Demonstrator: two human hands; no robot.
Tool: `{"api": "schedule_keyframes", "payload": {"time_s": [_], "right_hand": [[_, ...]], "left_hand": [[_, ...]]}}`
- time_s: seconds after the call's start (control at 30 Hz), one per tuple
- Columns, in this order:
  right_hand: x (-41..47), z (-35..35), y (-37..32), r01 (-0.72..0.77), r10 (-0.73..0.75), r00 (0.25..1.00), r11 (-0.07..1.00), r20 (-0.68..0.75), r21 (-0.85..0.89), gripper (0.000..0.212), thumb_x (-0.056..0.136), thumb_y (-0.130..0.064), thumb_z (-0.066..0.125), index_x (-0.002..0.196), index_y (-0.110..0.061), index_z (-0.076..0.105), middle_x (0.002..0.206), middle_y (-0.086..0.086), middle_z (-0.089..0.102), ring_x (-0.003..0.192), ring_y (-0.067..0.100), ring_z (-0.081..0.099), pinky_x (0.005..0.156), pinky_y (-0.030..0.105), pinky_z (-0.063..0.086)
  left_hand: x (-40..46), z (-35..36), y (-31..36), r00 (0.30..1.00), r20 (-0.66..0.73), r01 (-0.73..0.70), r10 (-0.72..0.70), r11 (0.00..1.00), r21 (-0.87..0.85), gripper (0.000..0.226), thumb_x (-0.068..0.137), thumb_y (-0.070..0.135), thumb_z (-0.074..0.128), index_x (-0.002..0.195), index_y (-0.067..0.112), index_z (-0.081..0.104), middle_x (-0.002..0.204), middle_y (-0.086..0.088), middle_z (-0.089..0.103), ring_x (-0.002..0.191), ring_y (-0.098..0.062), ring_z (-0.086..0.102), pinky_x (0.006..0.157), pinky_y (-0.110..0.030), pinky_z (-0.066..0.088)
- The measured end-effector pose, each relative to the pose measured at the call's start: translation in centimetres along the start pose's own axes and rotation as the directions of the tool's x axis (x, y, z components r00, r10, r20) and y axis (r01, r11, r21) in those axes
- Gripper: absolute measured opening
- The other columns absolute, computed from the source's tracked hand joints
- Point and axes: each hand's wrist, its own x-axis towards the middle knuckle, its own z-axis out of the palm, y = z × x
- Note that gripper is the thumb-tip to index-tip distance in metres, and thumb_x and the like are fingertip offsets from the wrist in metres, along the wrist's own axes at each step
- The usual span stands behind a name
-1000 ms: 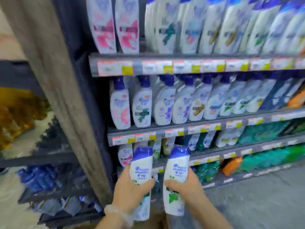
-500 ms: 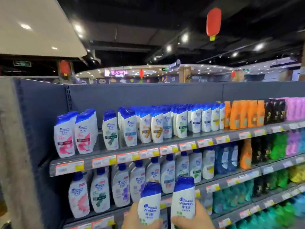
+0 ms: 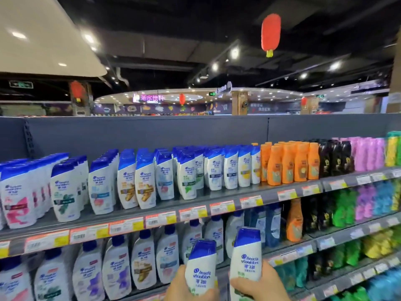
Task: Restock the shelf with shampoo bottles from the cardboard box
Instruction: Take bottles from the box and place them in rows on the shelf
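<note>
**Two shampoo bottles held up before a full shelf**

Two white shampoo bottles with blue caps stand upright at the bottom of the head view, one in each hand. The left hand (image 3: 184,285) wraps its fingers round the lower body of the left bottle (image 3: 201,266), whose cap tilts slightly to the right. The right hand (image 3: 260,285) grips the right bottle (image 3: 246,255) the same way, thumb across the green-printed front; this bottle rises a little higher than its neighbour. The two bottles are just beside each other, with a narrow gap between them, in front of the second shelf level.

Above them, the top shelf (image 3: 195,210) carries packed rows of the same white, blue-capped bottles (image 3: 186,177), several deep, with different coloured label prints: pink at the far left, then dark green, gold and light blue. One row near the middle shows a green label like the held pair. To the right on the same shelf stand orange bottles (image 3: 288,164), then black ones (image 3: 332,157), then pink-purple ones (image 3: 366,153).

The second shelf (image 3: 303,246) holds taller white pump bottles (image 3: 141,261) in a line, an orange bottle (image 3: 294,220) beside dark blue ones, and green and purple packs further right. Orange-and-yellow price tags (image 3: 160,219) run along each shelf edge. A red lantern (image 3: 270,33) hangs from the dark ceiling. The cardboard box is out of view.
</note>
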Motion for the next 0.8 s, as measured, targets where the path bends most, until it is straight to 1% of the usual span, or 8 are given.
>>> {"api": "schedule_keyframes", "payload": {"time_s": [0.07,0.13,0.17,0.27,0.47,0.6,0.7,0.8], "right_hand": [[2.1,-0.5,-0.5,0.009,-0.009,0.999,1.000,0.031,0.019,0.049,0.057,-0.004,0.079,0.100,-0.016,0.058,0.088,0.003,0.071,0.081,0.014,0.066,0.074,0.027,0.052],[5.3,-0.7,-0.7,0.062,-0.063,0.997,0.998,0.045,0.032,0.045,0.057,0.001,0.079,0.094,-0.015,0.058,0.082,0.004,0.071,0.073,0.014,0.067,0.059,0.022,0.051],[6.5,-0.6,-1.1,0.081,-0.083,0.996,0.996,0.034,0.040,0.044,0.057,0.002,0.080,0.091,-0.014,0.057,0.080,0.005,0.071,0.071,0.015,0.067,0.056,0.023,0.051],[9.8,-0.8,-3.4,0.124,-0.129,0.991,0.987,0.042,0.103,0.041,0.062,0.002,0.079,0.091,-0.014,0.055,0.083,0.009,0.070,0.075,0.021,0.068,0.059,0.030,0.052],[16.2,-2.0,-7.6,0.211,-0.224,0.973,0.958,0.046,0.196,0.038,0.065,0.000,0.077,0.094,-0.012,0.056,0.086,0.008,0.070,0.076,0.022,0.068,0.066,0.036,0.055],[18.9,-2.3,-8.8,0.213,-0.246,0.966,0.932,0.078,0.293,0.041,0.067,0.004,0.075,0.100,-0.011,0.057,0.087,0.008,0.070,0.077,0.023,0.068,0.067,0.038,0.055],[20.9,-2.4,-9.4,0.224,-0.269,0.957,0.923,0.108,0.312,0.038,0.066,0.005,0.075,0.094,-0.015,0.058,0.083,0.006,0.071,0.074,0.019,0.068,0.061,0.034,0.054],[22.9,-1.9,-10.4,0.266,-0.316,0.940,0.915,0.128,0.303,0.037,0.066,0.006,0.074,0.091,-0.015,0.058,0.084,0.006,0.070,0.074,0.019,0.067,0.062,0.032,0.054]], "left_hand": [[1.5,-0.8,1.2,0.999,0.037,-0.003,0.008,0.989,-0.149,0.044,0.050,0.028,0.083,0.080,0.028,0.052,0.084,0.002,0.066,0.079,-0.013,0.063,0.080,-0.033,0.051],[4.9,-1.6,1.4,0.999,0.018,-0.036,0.039,0.991,-0.127,0.046,0.053,0.029,0.083,0.086,0.027,0.051,0.085,0.004,0.066,0.078,-0.010,0.063,0.075,-0.030,0.051],[5.9,-1.7,1.4,0.999,0.018,-0.048,0.051,0.993,-0.106,0.045,0.054,0.028,0.083,0.087,0.025,0.052,0.083,0.002,0.066,0.076,-0.012,0.064,0.070,-0.029,0.052],[9.3,-1.7,2.6,0.993,-0.072,-0.102,0.088,0.973,-0.206,0.042,0.056,0.022,0.084,0.086,0.019,0.055,0.076,-0.003,0.067,0.064,-0.016,0.063,0.053,-0.027,0.049],[14.7,-2.2,5.8,0.974,-0.127,-0.216,0.189,0.942,-0.256,0.031,0.067,0.014,0.079,0.079,0.020,0.051,0.068,0.001,0.060,0.054,-0.007,0.056,0.043,-0.015,0.045],[16.5,-1.5,7.3,0.973,-0.136,-0.219,0.188,0.938,-0.270,0.030,0.068,0.015,0.079,0.083,0.019,0.053,0.072,0.000,0.062,0.060,-0.013,0.058,0.043,-0.015,0.047],[17.5,-1.0,7.6,0.971,-0.168,-0.210,0.169,0.941,-0.266,0.033,0.067,0.016,0.080,0.089,0.016,0.055,0.077,-0.004,0.065,0.063,-0.015,0.060,0.048,-0.017,0.050],[18.1,-0.6,7.5,0.971,-0.204,-0.182,0.129,0.945,-0.270,0.037,0.066,0.016,0.080,0.094,0.013,0.056,0.081,-0.008,0.066,0.066,-0.018,0.061,0.052,-0.023,0.050]]}}
